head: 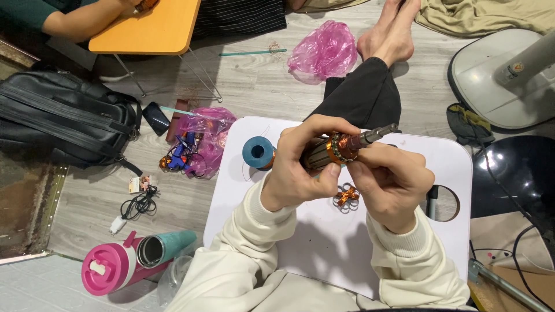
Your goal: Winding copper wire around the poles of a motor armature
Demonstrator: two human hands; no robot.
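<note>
The person holds a motor rotor [338, 148] in both hands above the far half of a small white table [439, 231]. The left hand [300, 167] is closed around the rotor's dark body, thumb underneath and fingers curled over the top. The right hand [393, 185] is closed on the shaft end, its thumb and forefinger pinching just beside the copper-wound collar. The rotor touches nothing but the hands and hangs clear of the tabletop.

To do this well, the left hand should probably keep a firm, steady hold on the body, so that only the right fingertips work near the winding. The wire looks fine, so light pressure seems wiser than a hard pull. Staying over the table would mean a dropped part lands there and not on the floor.

The rotor's long axis runs from the person's near left to far right, tilted slightly up toward the table's far right corner. Its bare metal shaft [378, 134] points that way, past the right forefinger. The other end is hidden inside the left palm.

On the table, a blue spool [258, 152] lies near the far left edge, just beside the left hand. A small copper wire bundle [347, 195] lies on the tabletop between the two wrists.
</note>
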